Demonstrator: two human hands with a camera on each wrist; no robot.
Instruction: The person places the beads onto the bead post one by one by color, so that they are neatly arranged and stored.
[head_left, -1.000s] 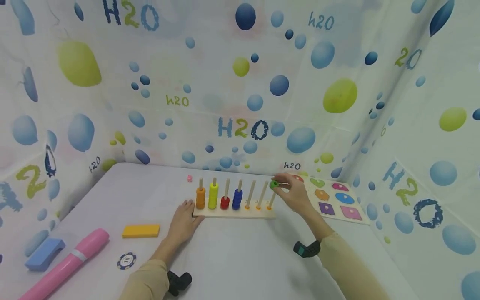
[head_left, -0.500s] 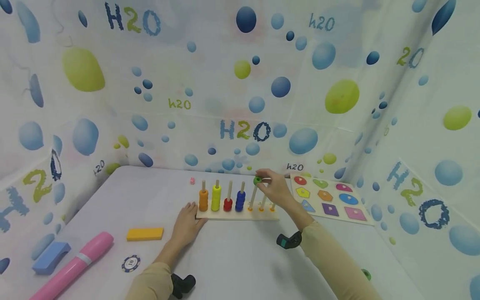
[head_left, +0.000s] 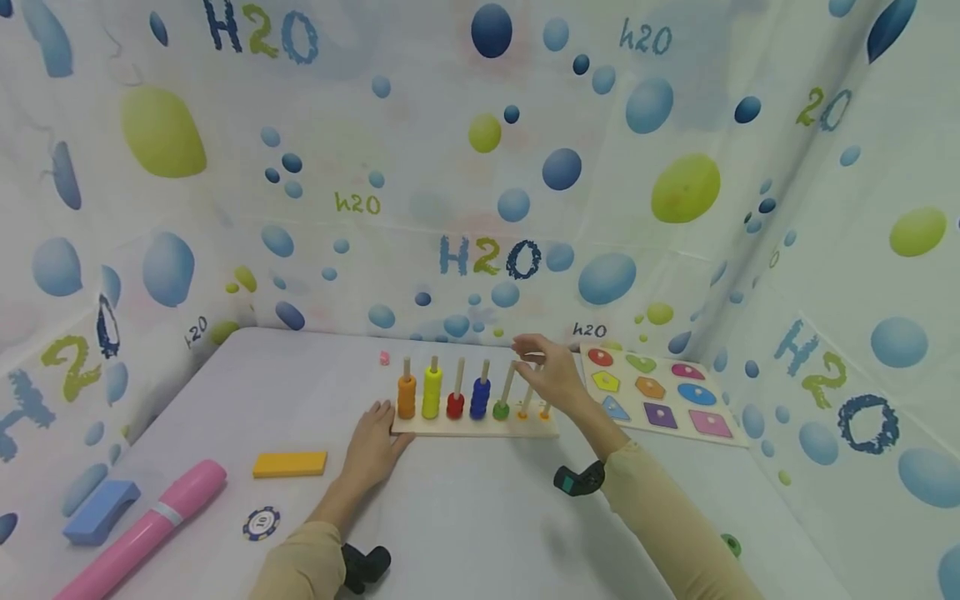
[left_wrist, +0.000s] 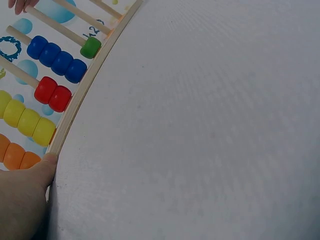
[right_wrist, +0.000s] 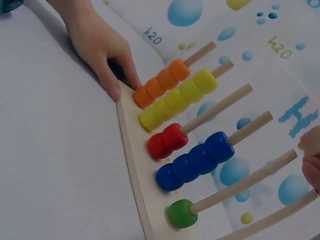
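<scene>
A wooden peg board (head_left: pixel 474 429) stands on the table, its upright pegs carrying orange, yellow, red and blue beads. One green bead (right_wrist: pixel 182 214) sits at the base of the fifth peg (head_left: pixel 509 383). The two pegs to its right bear no large beads. My left hand (head_left: pixel 372 446) grips the board's left end, thumb (right_wrist: pixel 115 93) at the front edge and fingers round the far side. Near the top of the green bead's peg, my right hand (head_left: pixel 553 375) holds nothing, its thumb and fingers parted. Only its fingertips (right_wrist: pixel 311 167) show in the right wrist view.
A shape puzzle board (head_left: pixel 663 392) lies behind right, another green bead (head_left: pixel 731 546) near the right sleeve. On the left lie a yellow block (head_left: pixel 289 464), poker chip (head_left: pixel 261 523), pink tube (head_left: pixel 150 529) and blue block (head_left: pixel 101 511). A small pink piece (head_left: pixel 385 357) lies behind the board.
My right hand has moved left to the fifth peg and let go of the green bead, which has dropped to the peg's base. My left hand has stayed on the board.
</scene>
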